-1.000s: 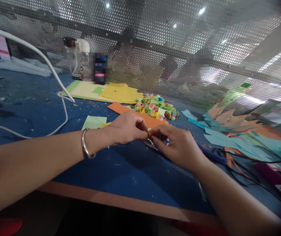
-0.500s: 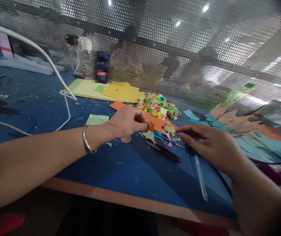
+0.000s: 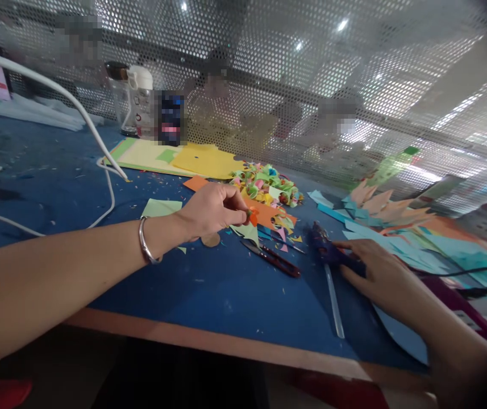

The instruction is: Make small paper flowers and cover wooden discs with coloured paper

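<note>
Above the scattered scraps, my left hand (image 3: 213,213) pinches a small orange paper flower (image 3: 253,215) between thumb and fingertips. To the right, my right hand (image 3: 373,267) has its fingers and thumb around the handle of a dark blue glue gun (image 3: 325,250), which lies on the table. A clear glue stick (image 3: 334,304) sticks out of the gun toward the front edge. Between my hands lie dark red thread snips (image 3: 275,261) and a thin blue rod (image 3: 292,244). An orange paper sheet (image 3: 264,213) with cut edges lies behind the flower.
A heap of small coloured paper flowers (image 3: 264,184) stands behind my left hand, beside yellow paper (image 3: 209,162). Folded peach and blue paper pieces (image 3: 388,204) fill the right side. Two bottles (image 3: 141,102) stand at the back by a perforated screen. A white cable (image 3: 64,85) arches at left.
My right hand has moved down and closed around the glue gun's handle; the gun now shows clearly. My left hand keeps the flower pinched, turned slightly. The whole view has shifted a little.
</note>
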The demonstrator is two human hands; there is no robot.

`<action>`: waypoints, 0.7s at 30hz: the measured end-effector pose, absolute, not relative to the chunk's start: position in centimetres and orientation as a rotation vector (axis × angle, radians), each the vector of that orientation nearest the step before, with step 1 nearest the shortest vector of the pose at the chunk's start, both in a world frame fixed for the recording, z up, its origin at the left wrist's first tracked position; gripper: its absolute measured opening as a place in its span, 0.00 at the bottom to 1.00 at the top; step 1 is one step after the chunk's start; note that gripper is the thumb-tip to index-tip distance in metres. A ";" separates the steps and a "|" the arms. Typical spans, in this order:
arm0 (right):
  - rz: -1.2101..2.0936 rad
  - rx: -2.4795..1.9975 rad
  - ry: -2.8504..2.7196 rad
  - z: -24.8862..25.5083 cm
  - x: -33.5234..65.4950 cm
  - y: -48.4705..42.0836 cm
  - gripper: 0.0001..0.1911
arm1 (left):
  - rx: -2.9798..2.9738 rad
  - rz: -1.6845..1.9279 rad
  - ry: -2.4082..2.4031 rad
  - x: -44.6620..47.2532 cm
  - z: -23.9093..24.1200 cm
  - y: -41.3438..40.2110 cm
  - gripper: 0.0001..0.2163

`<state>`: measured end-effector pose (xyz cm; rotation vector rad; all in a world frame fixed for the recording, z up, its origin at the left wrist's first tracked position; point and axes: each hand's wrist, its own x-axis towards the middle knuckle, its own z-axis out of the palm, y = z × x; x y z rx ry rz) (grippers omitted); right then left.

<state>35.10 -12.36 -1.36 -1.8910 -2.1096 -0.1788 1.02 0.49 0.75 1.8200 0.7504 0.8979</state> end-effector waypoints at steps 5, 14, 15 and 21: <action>-0.219 -2.029 -2.086 -2.1 35.5 -11.7 0.18 | 1.724 0.912 0.641 1.1 0.6 0.7 0.03; -0.372 -2.053 -1.948 -1.6 34.1 -12.5 0.20 | 1.817 0.896 0.562 1.3 0.3 0.7 0.08; -0.411 -2.045 -1.907 -1.5 33.8 -12.7 0.19 | 1.827 0.887 0.560 1.3 0.3 0.6 0.09; -0.463 -1.881 -1.810 -0.7 31.6 -14.4 0.18 | 1.875 0.884 0.541 1.4 0.1 0.4 0.07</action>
